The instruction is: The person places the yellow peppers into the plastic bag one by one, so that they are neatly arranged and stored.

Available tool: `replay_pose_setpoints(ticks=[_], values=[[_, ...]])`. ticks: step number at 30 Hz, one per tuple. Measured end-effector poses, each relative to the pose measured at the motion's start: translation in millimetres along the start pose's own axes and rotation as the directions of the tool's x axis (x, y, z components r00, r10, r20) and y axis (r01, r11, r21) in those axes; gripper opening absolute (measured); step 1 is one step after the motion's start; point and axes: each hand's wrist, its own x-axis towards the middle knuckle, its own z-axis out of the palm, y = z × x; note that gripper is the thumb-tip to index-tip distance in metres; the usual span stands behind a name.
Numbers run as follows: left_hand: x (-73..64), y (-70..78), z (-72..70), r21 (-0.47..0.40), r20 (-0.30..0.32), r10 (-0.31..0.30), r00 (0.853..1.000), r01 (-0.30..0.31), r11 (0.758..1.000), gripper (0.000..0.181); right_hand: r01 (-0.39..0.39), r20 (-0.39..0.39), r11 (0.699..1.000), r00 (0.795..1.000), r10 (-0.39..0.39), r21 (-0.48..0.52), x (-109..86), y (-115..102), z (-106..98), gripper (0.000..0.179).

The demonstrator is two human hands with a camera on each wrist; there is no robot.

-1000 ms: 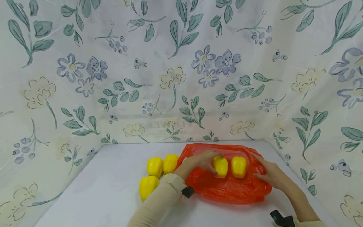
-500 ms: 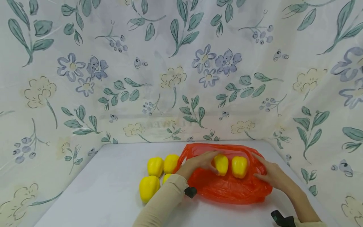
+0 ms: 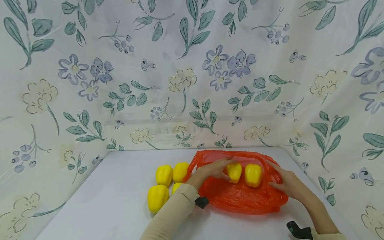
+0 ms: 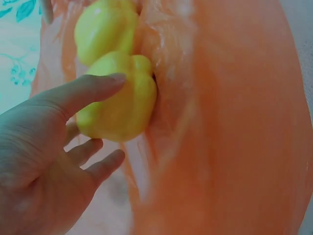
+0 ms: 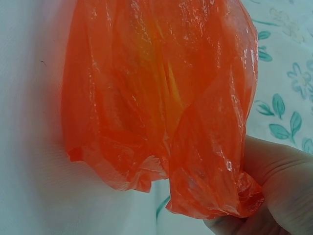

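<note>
A red plastic bag lies on its side with two yellow bell peppers at its mouth. My left hand reaches over the bag and grips the left bell pepper. In the left wrist view the thumb lies across that pepper, with the other fingers beneath and behind it. The second bell pepper sits just to its right. My right hand holds the bag's right side; in the right wrist view a gathered bit of the red plastic is between thumb and fingers.
Several more yellow bell peppers, such as the front one, stand left of the bag, one partly hidden by the left sleeve. They rest on a white table. A floral cloth hangs behind and at both sides.
The left hand and its bell pepper have shifted slightly away and to the right, towards the second pepper. The right hand stays on the bag in much the same place.
</note>
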Motion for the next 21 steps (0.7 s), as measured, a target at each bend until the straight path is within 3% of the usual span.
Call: replay_pose_setpoints(ticks=[4, 9, 16, 21], values=[[-6.8, 5.0, -5.7, 0.041, 0.005, 0.001, 1.0, -0.001, 0.999, 0.075, -0.001, 0.001, 1.0, 1.0, 0.001, 0.003, 0.5, -0.8, -0.9, 0.082], [-29.7, 11.6, -19.9, 0.13, 0.01, 0.049, 0.999, -0.05, 0.99, 0.07, 0.004, -0.007, 1.0, 1.0, -0.004, -0.009, 0.3, -0.7, -0.7, 0.081], [-82.8, 4.8, -39.5, 0.127, -0.039, 0.155, 0.987, -0.149, 0.981, 0.065, 0.013, -0.003, 1.0, 1.0, -0.013, -0.014, 0.1, 0.5, 0.0, 0.082], [-126.6, -6.0, -53.2, 0.032, -0.109, 0.128, 0.986, -0.125, 0.992, 0.061, 0.008, -0.006, 1.0, 1.0, -0.008, -0.019, 0.3, 0.8, -0.4, 0.083]])
